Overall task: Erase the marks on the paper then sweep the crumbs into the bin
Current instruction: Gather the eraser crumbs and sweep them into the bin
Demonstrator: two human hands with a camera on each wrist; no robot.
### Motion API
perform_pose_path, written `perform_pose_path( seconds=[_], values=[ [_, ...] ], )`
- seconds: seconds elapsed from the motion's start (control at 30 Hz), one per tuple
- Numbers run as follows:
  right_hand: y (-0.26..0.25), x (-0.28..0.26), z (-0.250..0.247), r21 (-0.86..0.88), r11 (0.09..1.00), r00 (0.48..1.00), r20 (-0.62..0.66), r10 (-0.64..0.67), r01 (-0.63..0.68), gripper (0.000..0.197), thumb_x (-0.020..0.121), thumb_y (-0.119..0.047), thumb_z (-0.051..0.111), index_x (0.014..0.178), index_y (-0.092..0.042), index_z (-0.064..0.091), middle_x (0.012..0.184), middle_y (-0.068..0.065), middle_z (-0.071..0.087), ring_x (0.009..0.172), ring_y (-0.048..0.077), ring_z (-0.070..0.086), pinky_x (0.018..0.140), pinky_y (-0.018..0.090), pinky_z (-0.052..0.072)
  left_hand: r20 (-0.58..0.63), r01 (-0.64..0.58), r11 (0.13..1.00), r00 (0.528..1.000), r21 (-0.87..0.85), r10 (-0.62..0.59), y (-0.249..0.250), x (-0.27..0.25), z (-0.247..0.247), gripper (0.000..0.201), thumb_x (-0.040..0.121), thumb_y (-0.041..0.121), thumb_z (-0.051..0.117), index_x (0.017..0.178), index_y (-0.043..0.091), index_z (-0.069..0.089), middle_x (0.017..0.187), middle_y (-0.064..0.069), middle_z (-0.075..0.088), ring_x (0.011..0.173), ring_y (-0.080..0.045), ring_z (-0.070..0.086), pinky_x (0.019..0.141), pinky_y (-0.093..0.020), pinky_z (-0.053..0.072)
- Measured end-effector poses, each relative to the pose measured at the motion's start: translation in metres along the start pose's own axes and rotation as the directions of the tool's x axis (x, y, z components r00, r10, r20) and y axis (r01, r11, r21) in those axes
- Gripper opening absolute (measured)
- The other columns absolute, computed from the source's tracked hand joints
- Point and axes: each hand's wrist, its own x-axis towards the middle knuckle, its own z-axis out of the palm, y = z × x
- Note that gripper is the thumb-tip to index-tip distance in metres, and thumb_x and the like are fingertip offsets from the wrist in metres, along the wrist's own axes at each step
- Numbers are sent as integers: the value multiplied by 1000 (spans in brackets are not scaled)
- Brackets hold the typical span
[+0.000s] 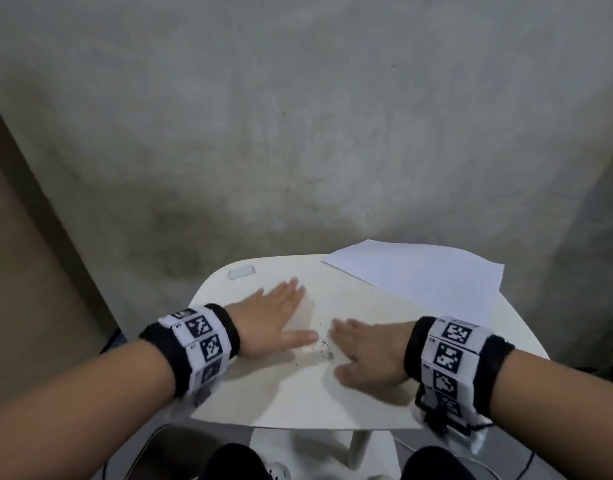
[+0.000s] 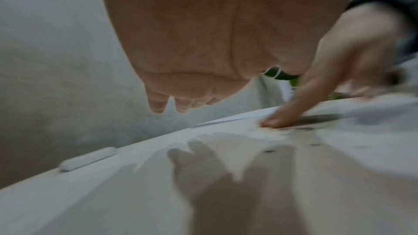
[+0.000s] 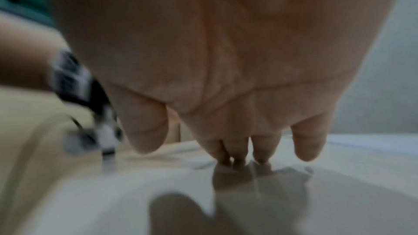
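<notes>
A white sheet of paper [image 1: 422, 275] lies at the back right of the small white table [image 1: 298, 403]. Dark eraser crumbs [image 1: 321, 345] are scattered on the table between my hands. My left hand [image 1: 280, 317] lies flat on the table with straight fingers, just left of the crumbs. My right hand [image 1: 360, 348] is flat too, fingers pointing left, their tips at the crumbs. In the left wrist view the right hand's fingertips [image 2: 276, 121] touch the table beside the specks [image 2: 269, 151]. In the right wrist view my fingertips [image 3: 239, 162] touch the surface. Neither hand holds anything.
A white eraser [image 1: 242, 272] lies near the table's back left edge, also in the left wrist view [image 2: 88, 158]. Below the table's front left corner sits a dark container with a pale rim [image 1: 152, 452]. A concrete wall stands right behind the table.
</notes>
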Motion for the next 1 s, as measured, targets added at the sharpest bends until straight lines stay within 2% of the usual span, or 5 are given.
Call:
perform_pose_path(
  seconds=[0.27,0.63,0.77,0.9,1.0],
  values=[
    [14,-24,25,275,901,897,-198,395,-336,65,97,-51,31,145,-7,25,153,12,25,139,27,29,111,40,30,122,-249,968,961,-1,248,30,-6,18,79,97,65,20,157,23,-10,163,6,-17,149,-10,-12,121,-39,-3],
    [-3,-64,27,497,868,921,-346,177,20,65,99,-52,28,154,-24,7,160,-13,6,146,1,8,108,10,6,27,290,951,957,-110,-289,-37,-61,46,149,33,98,-21,156,16,-11,162,-1,-20,149,-11,-15,121,-37,-5],
    [14,-100,75,262,870,862,-187,471,-418,154,30,-91,-32,153,-10,12,161,7,8,148,17,14,117,35,19,-63,342,930,934,-133,-352,-32,-110,95,147,36,100,-23,147,4,-14,153,2,-23,147,-12,-18,119,-35,-4],
    [-11,-51,117,233,924,818,-433,379,-305,108,87,-71,-1,101,8,71,104,25,71,87,36,73,83,45,46,-154,249,966,954,-63,-256,9,-89,129,108,82,88,18,131,0,55,136,-18,55,128,-29,47,113,-30,9],
    [-47,-27,86,122,978,881,-425,205,-169,76,88,-59,26,112,-3,72,127,13,61,108,24,68,93,44,48,-291,-44,997,956,-58,26,51,-61,92,89,90,77,23,157,19,16,161,-2,0,151,-20,10,119,-31,2]
  ],
)
